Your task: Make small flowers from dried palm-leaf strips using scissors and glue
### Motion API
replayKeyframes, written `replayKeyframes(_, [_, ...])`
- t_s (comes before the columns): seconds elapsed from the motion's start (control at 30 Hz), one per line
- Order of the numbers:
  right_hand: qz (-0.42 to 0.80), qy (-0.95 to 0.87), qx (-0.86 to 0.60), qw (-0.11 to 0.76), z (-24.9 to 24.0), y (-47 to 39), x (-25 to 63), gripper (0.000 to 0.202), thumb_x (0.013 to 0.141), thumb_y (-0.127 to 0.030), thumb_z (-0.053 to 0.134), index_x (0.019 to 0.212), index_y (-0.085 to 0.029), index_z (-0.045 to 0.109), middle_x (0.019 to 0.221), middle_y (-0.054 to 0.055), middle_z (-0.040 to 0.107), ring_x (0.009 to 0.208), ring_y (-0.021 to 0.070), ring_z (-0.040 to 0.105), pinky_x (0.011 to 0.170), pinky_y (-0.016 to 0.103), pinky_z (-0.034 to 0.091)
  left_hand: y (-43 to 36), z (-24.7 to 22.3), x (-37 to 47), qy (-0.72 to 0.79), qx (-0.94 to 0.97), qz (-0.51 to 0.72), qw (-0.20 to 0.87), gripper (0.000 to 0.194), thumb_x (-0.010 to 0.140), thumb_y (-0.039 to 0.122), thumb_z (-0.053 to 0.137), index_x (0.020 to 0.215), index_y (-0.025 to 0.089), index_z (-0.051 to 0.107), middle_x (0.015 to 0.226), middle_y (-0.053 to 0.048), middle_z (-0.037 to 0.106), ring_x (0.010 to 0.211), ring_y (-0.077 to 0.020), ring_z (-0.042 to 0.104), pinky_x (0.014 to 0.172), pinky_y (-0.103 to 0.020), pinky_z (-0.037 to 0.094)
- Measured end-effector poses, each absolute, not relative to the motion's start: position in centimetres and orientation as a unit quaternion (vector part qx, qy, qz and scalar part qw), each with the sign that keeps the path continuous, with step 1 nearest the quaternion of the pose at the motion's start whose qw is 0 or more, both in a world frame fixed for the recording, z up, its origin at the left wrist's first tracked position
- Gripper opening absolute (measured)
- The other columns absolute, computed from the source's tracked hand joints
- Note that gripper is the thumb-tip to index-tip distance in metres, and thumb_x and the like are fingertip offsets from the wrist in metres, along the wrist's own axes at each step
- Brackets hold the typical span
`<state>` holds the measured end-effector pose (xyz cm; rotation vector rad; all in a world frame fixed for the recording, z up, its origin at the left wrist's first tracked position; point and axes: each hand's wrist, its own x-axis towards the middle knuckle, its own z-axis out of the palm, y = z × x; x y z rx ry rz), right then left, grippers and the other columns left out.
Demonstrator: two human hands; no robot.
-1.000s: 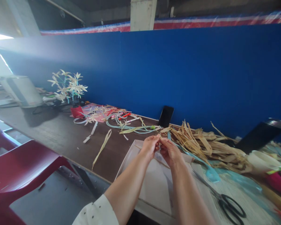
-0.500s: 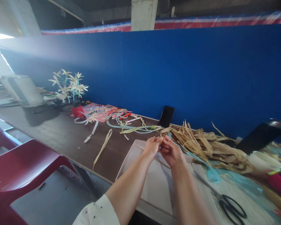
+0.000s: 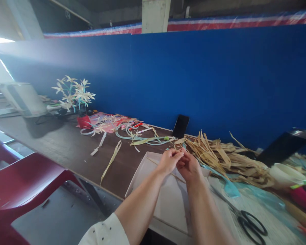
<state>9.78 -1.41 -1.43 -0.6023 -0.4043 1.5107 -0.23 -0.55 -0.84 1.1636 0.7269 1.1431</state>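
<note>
My left hand (image 3: 169, 160) and my right hand (image 3: 189, 164) meet over the far end of a shallow white box lid (image 3: 168, 204). Their fingers are pinched together at the tips. Whatever lies between them is too small and too covered to make out. A thin straw-coloured stick (image 3: 152, 161) runs below the hands across the lid, partly hidden by them; whether it touches them I cannot tell. Just beyond my right hand lies a heap of dry, tan husk strips (image 3: 219, 156). Black-handled scissors (image 3: 247, 217) rest to the right of my right forearm.
A dark phone (image 3: 181, 126) leans on the blue partition (image 3: 206, 78). Pale blue cords (image 3: 142, 139) and a loose husk strip (image 3: 111, 161) lie leftward on the table. Further left stand a white-flowered craft plant (image 3: 78, 95) and a kettle (image 3: 24, 98). A white bowl (image 3: 285, 175) is at right.
My left fingers have slid slightly to the right, over the right fingertips. The hands stay together over the lid, and the view has shifted a little.
</note>
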Motion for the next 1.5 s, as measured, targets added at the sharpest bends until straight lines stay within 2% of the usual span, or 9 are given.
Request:
replayKeyframes(0.13, [0.678,-0.190,-0.238,0.669,-1.1,-1.7,9.8,0.021,0.066,-0.012,0.068,0.078,-0.020,0.052,0.068,-0.005,0.054,0.043,0.0009,0.038,0.031,0.008,0.030,0.2,-1.1,-0.5,0.375,0.458,0.533,0.605,0.031,0.069,0.044,0.062,0.065,0.013,0.058,0.046,0.004,0.043,0.039,-0.0036,0.035,0.040,-0.017,0.027])
replayKeyframes(0.47, [0.676,-0.171,-0.219,0.683,-0.9,-1.8,9.6,0.034,0.063,-0.004,0.070,0.087,-0.018,0.052,0.069,-0.007,0.054,0.042,-0.0013,0.040,0.031,0.008,0.031,0.3,-1.2,-0.8,0.349,0.442,0.546,0.620,0.033,0.068,0.043,0.061,0.080,0.013,0.065,0.059,0.002,0.050,0.046,-0.0040,0.038,0.043,-0.017,0.028])
replayKeyframes(0.67, [0.683,-0.176,-0.222,0.673,-1.0,-1.8,9.7,0.032,0.065,-0.006,0.071,0.088,-0.018,0.052,0.064,-0.008,0.051,0.041,-0.0010,0.040,0.031,0.008,0.030,0.3,-1.2,-0.9,0.354,0.467,0.555,0.591,0.031,0.064,0.043,0.066,0.070,0.013,0.060,0.050,0.005,0.043,0.044,-0.0041,0.036,0.044,-0.018,0.030])
replayKeyframes(0.8, [0.687,-0.179,-0.220,0.669,-1.1,-1.7,9.8,0.032,0.064,-0.007,0.072,0.088,-0.018,0.053,0.064,-0.008,0.051,0.041,-0.0011,0.041,0.031,0.007,0.030,0.4,-1.4,-0.9,0.365,0.472,0.562,0.572,0.035,0.067,0.047,0.063,0.064,0.013,0.056,0.049,0.005,0.041,0.043,-0.0040,0.035,0.043,-0.018,0.029])
replayKeyframes(0.87, [0.684,-0.183,-0.226,0.670,-1.1,-1.8,9.7,0.033,0.064,-0.006,0.072,0.090,-0.018,0.054,0.064,-0.008,0.052,0.041,-0.0009,0.041,0.031,0.008,0.030,0.4,-1.4,-0.9,0.369,0.484,0.568,0.555,0.033,0.069,0.045,0.061,0.066,0.013,0.059,0.050,0.004,0.044,0.045,-0.0043,0.037,0.044,-0.018,0.030])
replayKeyframes(1.03, [0.666,-0.211,-0.242,0.673,-0.9,-1.9,9.5,0.032,0.063,-0.008,0.073,0.088,-0.017,0.056,0.063,-0.008,0.054,0.041,-0.0009,0.041,0.032,0.008,0.031,0.0,-0.7,-1.0,0.346,0.511,0.549,0.564,0.032,0.071,0.039,0.060,0.092,0.015,0.066,0.068,-0.001,0.058,0.056,-0.0072,0.048,0.049,-0.018,0.038])
replayKeyframes(1.5, [0.667,-0.238,-0.285,0.646,-0.8,-1.9,9.9,0.033,0.060,-0.014,0.077,0.088,-0.019,0.060,0.063,-0.007,0.057,0.043,0.0011,0.043,0.032,0.009,0.030,0.0,-0.4,-1.4,0.314,0.502,0.523,0.613,0.030,0.068,0.039,0.064,0.080,0.012,0.068,0.063,-0.002,0.058,0.055,-0.0076,0.049,0.051,-0.020,0.037])
